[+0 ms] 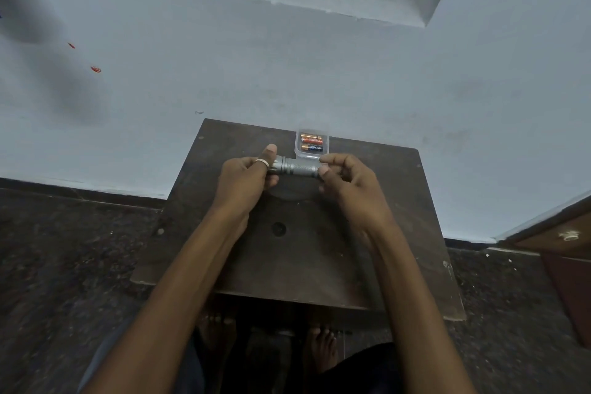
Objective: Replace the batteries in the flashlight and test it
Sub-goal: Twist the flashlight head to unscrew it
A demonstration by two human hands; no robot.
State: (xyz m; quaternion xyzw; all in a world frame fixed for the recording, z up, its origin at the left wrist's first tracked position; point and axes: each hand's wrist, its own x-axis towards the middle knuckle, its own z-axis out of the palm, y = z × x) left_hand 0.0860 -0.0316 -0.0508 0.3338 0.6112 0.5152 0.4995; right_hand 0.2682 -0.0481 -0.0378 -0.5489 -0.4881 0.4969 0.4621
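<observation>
Nearest, the table (287,265) stands over the person's feet (321,349), on a dark floor (64,249). Toward its far side both hands hold the flashlight (295,167) level, a little above the top. The left hand (246,181) is wrapped round the head end, thumb raised. The right hand (347,182) pinches the tail end between thumb and fingertips, seemingly at the cap (whether it is loosened at all cannot be told).

The pinch looks light. If the cap comes free it could slip out, and with the body held level the cells inside might slide after it, roll over the hard top and drop to the floor. Tilting the tail upward would guard against that.

Just beyond the flashlight a clear pack (311,131) with two batteries (311,148) lies near the far edge, so the right knuckles could nudge it off toward the wall (287,73). A wooden cabinet (566,249) stands well apart at right.
</observation>
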